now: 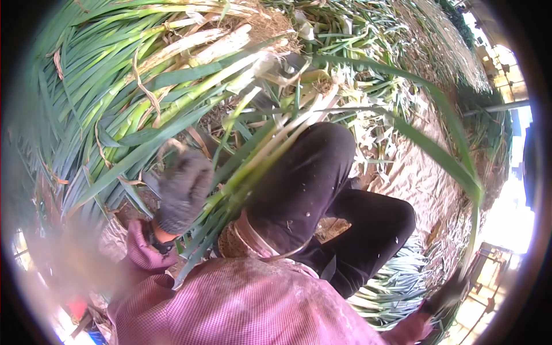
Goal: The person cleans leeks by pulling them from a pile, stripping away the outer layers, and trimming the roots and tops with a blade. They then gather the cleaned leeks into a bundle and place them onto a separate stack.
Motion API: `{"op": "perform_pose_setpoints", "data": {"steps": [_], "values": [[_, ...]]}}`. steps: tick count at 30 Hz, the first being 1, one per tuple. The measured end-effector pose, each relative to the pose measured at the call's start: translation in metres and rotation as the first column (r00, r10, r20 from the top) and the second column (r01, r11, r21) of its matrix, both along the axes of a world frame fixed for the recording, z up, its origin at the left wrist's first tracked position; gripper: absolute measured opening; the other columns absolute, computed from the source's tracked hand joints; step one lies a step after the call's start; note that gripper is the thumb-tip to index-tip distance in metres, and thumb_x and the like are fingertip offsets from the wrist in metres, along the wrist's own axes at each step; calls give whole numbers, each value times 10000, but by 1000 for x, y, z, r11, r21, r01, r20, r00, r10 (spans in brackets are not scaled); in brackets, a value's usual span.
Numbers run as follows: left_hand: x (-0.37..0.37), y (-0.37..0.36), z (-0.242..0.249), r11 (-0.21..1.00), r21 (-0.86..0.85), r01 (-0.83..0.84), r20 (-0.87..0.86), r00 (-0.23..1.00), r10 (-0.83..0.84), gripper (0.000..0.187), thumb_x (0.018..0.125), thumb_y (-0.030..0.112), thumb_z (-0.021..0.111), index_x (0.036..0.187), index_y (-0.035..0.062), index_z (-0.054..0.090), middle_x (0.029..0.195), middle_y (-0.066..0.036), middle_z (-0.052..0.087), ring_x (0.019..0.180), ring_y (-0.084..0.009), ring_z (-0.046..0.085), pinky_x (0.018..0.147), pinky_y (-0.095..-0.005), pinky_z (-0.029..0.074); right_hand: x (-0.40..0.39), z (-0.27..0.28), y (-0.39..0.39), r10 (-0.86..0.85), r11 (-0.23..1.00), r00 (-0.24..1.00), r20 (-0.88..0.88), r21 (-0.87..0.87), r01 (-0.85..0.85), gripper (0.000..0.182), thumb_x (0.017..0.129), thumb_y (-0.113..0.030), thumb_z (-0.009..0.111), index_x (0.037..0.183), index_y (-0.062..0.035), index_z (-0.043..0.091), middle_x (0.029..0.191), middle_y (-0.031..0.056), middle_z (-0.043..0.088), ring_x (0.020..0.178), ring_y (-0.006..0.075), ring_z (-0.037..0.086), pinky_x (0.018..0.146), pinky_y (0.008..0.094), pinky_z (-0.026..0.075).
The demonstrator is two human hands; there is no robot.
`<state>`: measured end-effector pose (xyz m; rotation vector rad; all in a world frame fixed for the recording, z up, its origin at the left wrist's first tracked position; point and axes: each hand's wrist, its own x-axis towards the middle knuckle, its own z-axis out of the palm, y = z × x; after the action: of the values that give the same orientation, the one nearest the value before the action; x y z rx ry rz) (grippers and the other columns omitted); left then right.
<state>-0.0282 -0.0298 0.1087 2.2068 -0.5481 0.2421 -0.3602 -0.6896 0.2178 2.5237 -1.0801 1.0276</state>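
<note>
My left hand (185, 187), in a grey glove, is beside a small bunch of green onions (253, 167) lying against my thigh. Motion smears its fingers, so their grip cannot be made out. Far out at the lower right, my right hand (451, 292), in a dark glove, is closed on the end of a long green onion leaf (472, 230). That leaf rises, bends sharply, and runs back toward the onions' white ends. A large heap of green onions (121, 92) fills the upper left, roots (270, 29) toward the top middle.
Stripped leaves and peelings (368, 92) litter the ground ahead of my knees. More green onions (397, 282) lie in a row beyond my bent leg (368, 224). A crumpled brown sheet (422, 144) covers ground on the right. Bright light enters at the right edge.
</note>
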Motion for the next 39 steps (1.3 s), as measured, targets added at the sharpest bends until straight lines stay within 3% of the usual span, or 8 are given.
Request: {"op": "perform_pose_setpoints", "data": {"steps": [4,10,16,21,24,29,31,39], "values": [[-22,-42,-26,946,323,23,-166,986,33,280,787,94,639,1049,42,555,1003,-164,571,843,-343,624,708,-407,513,-168,-67,13,-547,782,832,-94,298,548,287,833,-83,677,1100,16,643,965,146,686,806,258,637,746,340,507],[-3,-71,-70,672,739,-46,-69,987,143,330,743,67,626,1053,11,525,1021,-197,572,800,-342,640,616,-436,523,-243,-173,73,-654,551,722,-227,511,660,279,838,-94,669,1090,23,643,957,146,683,808,250,631,758,335,503],[46,-57,-50,605,788,110,-150,989,17,219,745,150,643,925,29,670,786,-189,655,744,-344,664,639,-438,526,-261,-203,92,-655,492,713,-250,575,653,274,842,-105,660,1079,31,643,950,147,680,811,242,625,770,330,498],[116,25,-58,974,221,48,-555,827,86,378,713,267,695,927,-44,670,769,-231,655,663,-340,627,659,-392,483,-280,-208,92,-675,470,684,-277,553,688,271,846,-114,653,1071,37,644,944,147,678,813,235,620,779,326,494],[123,33,-74,942,334,-40,-320,935,153,400,764,272,660,983,-62,645,821,-273,644,728,-377,628,696,-410,479,-293,-199,81,-669,510,689,-279,503,698,270,849,-120,648,1066,40,644,940,147,676,814,230,617,785,324,492],[105,-5,-52,892,415,-179,-220,932,289,453,772,369,653,990,-28,664,947,-289,627,879,-430,607,802,-458,480,-167,-118,63,-397,656,878,-266,586,475,237,840,-127,633,986,60,639,865,128,655,793,200,590,802,308,470],[101,-16,-31,887,441,-138,-320,899,299,412,764,355,657,919,-27,659,848,-281,623,803,-422,608,749,-461,480,-86,-110,58,-78,784,981,177,618,-50,169,837,-105,632,904,50,619,785,87,604,741,169,539,762,297,460],[111,-32,-61,825,539,-172,-136,948,287,407,758,352,684,1001,28,641,932,-240,634,888,-399,607,881,-459,457,271,-60,146,705,463,702,102,684,-564,244,836,37,633,1079,34,629,991,61,660,927,127,627,823,269,504]]}}
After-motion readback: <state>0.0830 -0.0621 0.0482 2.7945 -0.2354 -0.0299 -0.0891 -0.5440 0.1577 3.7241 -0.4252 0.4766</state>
